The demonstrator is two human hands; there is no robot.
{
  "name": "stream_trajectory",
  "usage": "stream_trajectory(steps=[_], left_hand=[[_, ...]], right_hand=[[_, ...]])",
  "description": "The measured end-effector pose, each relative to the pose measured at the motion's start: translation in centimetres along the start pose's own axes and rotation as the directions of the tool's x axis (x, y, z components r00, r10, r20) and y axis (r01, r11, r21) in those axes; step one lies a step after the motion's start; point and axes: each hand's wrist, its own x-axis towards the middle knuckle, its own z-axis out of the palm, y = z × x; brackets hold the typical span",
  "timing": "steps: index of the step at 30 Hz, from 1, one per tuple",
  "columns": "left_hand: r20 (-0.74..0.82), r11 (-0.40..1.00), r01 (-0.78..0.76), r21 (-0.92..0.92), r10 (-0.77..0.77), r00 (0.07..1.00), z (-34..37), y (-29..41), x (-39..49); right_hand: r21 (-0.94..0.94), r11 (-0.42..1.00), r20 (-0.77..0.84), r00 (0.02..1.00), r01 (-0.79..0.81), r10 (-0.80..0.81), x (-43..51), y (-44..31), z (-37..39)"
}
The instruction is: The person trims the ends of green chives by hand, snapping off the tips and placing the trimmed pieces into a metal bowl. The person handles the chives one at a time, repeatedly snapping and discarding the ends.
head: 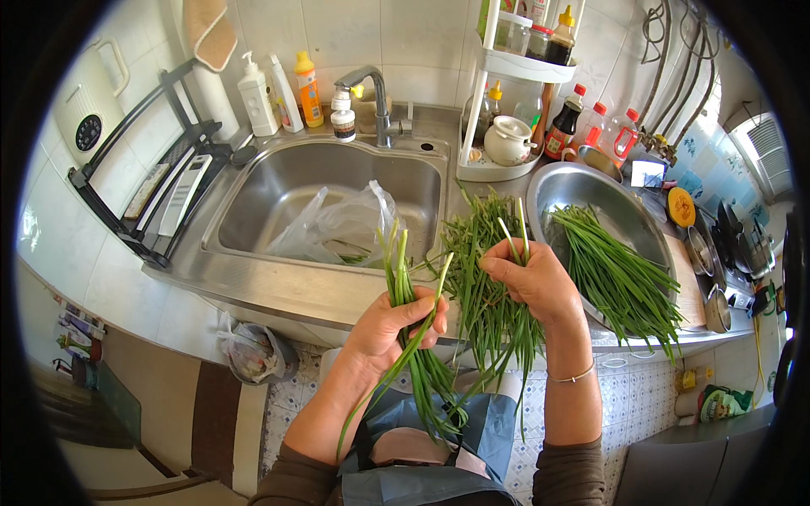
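Observation:
My left hand (395, 326) holds a bunch of Chinese chives (430, 373), white ends up, leaves hanging over my lap. One stalk slants apart between its thumb and fingers. To its right, my right hand (528, 275) pinches a few chive stalks (522, 228) by their pale ends. Behind and below that hand, a loose heap of chives (474, 272) lies on the steel counter and hangs over its front edge. A bundle of chives (617, 272) rests in a large steel basin (541, 190), leaf tips over the rim. A clear plastic bag (342, 218) with some green stalks lies in the sink.
The steel sink (316, 158) has a faucet (381, 107) behind it. A white shelf rack (500, 171) with jars and bottles stands at the back. Left are a black rack (120, 221) and soap bottles (259, 101). A lined bin (256, 354) stands below; a cutting board (686, 284) is right.

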Motion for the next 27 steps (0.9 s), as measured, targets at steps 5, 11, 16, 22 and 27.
stream_trajectory(steps=[5,11,16,22,27], left_hand=[[0.016,0.998,-0.022,-0.057,0.023,1.000,-0.4,0.2,0.1],[-0.153,0.999,-0.045,0.022,0.048,0.987,0.1,0.0,0.6],[-0.217,0.997,-0.067,0.033,0.072,0.973,-0.3,-0.5,1.1],[-0.253,0.991,-0.090,0.099,0.113,0.961,0.3,-0.9,1.5],[-0.199,0.989,-0.077,0.123,0.101,0.975,0.9,-1.4,1.6]], right_hand=[[-0.472,0.878,-0.130,0.978,0.086,-0.166,2.4,2.9,-0.5],[-0.586,0.809,-0.213,0.956,0.040,-0.201,3.4,4.9,-0.9],[-0.517,0.856,-0.204,0.972,-0.009,-0.113,3.0,3.6,-0.6],[0.220,0.970,0.118,0.990,-0.107,0.083,0.8,3.0,1.4],[0.156,0.988,0.077,0.997,-0.005,-0.007,0.5,2.9,2.5]])
